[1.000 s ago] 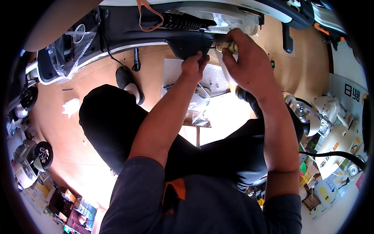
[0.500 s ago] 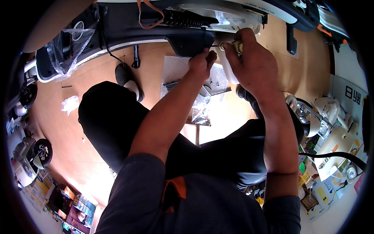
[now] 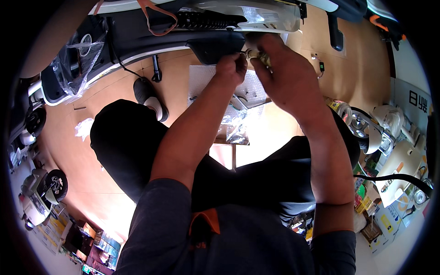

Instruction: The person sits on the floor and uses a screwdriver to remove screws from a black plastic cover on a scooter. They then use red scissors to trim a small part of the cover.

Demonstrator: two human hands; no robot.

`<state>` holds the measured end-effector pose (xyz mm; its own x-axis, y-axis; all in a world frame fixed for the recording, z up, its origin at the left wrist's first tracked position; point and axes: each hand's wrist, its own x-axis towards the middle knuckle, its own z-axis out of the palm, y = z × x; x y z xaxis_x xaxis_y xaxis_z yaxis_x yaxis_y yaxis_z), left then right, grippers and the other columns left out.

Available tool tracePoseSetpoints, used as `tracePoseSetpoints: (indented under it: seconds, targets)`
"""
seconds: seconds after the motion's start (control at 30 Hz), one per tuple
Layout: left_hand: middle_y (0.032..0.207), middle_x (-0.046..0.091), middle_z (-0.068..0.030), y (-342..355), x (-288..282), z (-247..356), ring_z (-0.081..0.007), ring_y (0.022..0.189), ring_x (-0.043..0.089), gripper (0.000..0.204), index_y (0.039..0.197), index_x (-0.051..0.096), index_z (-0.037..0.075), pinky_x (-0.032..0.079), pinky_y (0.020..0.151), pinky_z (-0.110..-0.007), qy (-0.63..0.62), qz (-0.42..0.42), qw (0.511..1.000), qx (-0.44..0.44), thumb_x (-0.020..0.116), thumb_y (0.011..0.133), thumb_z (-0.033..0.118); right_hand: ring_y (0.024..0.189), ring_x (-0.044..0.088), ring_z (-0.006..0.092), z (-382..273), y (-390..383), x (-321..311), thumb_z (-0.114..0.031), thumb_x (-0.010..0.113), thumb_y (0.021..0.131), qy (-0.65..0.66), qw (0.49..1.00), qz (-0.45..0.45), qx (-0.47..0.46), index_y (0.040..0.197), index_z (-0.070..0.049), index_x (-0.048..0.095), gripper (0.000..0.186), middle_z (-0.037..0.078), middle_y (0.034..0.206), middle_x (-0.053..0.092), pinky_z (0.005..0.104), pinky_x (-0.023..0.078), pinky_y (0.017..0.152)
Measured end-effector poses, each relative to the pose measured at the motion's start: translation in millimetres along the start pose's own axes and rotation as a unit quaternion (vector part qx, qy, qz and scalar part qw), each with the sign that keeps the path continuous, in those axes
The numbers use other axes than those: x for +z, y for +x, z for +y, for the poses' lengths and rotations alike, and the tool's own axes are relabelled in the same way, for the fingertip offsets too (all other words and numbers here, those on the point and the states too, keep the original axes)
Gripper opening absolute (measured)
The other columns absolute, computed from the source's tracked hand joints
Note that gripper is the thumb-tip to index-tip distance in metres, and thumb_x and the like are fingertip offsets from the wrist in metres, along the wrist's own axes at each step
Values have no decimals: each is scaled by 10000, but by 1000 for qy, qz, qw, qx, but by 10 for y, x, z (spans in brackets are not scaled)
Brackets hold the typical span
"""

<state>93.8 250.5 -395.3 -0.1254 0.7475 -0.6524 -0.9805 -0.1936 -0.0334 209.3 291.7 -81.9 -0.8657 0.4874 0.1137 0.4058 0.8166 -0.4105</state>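
Above my lap is the underside edge of a white-and-black scooter body (image 3: 278, 13), with a black coiled spring (image 3: 206, 19) and a dark angular cover (image 3: 211, 48). My right hand (image 3: 288, 80) is wrapped round a pale yellow screwdriver (image 3: 256, 56), pointed left at the cover's lower right corner. My left hand (image 3: 229, 71) is pinched just below that corner, beside the screwdriver's front end; whatever its fingertips grip is too small to make out. A bubble-wrap sheet (image 3: 199, 80) with loose parts lies on the floor beneath both hands.
An orange strap (image 3: 172, 20) and a bagged part (image 3: 78, 68) are on the scooter. Small scooters (image 3: 39, 197) stand at the left; white body panels (image 3: 394, 174), boxes and a black hose (image 3: 389, 177) crowd the right. My shoe (image 3: 146, 96) rests below the scooter.
My right hand and the screwdriver have moved a little left, and my left hand slightly up. The scooter's middle also appears slightly further left and higher in the view.
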Motion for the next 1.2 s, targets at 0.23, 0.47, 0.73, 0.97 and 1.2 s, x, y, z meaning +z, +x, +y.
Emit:
tracePoseSetpoints:
  seconds: [0.23, 0.47, 0.73, 0.97, 1.2]
  targets:
    - [1124, 661, -142, -246, 249, -139, -222, 1028, 675, 196, 1154, 606, -1, 581, 858, -310, 9, 52, 998, 29, 504, 1041, 122, 893, 701, 383, 120, -53, -61, -189, 735, 899, -18, 998, 7, 55, 1127, -118, 599, 275, 156, 956, 696, 496, 549, 731]
    - [843, 659, -64, -392, 290, -70, -195, 724, 635, 77, 1029, 632, 73, 517, 656, -337, 40, 61, 997, -3, 606, 1017, 145, 936, 690, 359, 180, 7, -18, -199, 721, 900, -8, 999, 43, -22, 1141, -101, 586, 293, 162, 954, 685, 467, 561, 763]
    - [893, 673, -70, -359, 239, -77, -208, 768, 657, 117, 1057, 634, 47, 548, 720, -343, 43, 53, 998, 9, 577, 1046, 148, 934, 676, 407, 139, 13, -95, -116, 723, 862, -24, 999, 5, -28, 1163, -94, 573, 336, 188, 1084, 618, 500, 556, 781]
    - [932, 669, -89, -254, 299, -144, -213, 819, 658, 125, 1070, 615, 23, 550, 779, -361, -10, 58, 998, 26, 526, 1045, 107, 914, 673, 408, 208, 41, -39, -115, 698, 879, 3, 999, 53, -6, 1159, -98, 555, 315, 182, 1080, 623, 496, 558, 764]
    - [908, 668, -96, -289, 303, -134, -222, 805, 649, 114, 1041, 621, 31, 522, 747, -376, 10, 51, 998, 27, 552, 1024, 120, 907, 694, 424, 237, 96, -12, -207, 677, 947, -27, 999, 34, 4, 1179, -106, 581, 271, 175, 1017, 700, 492, 563, 779]
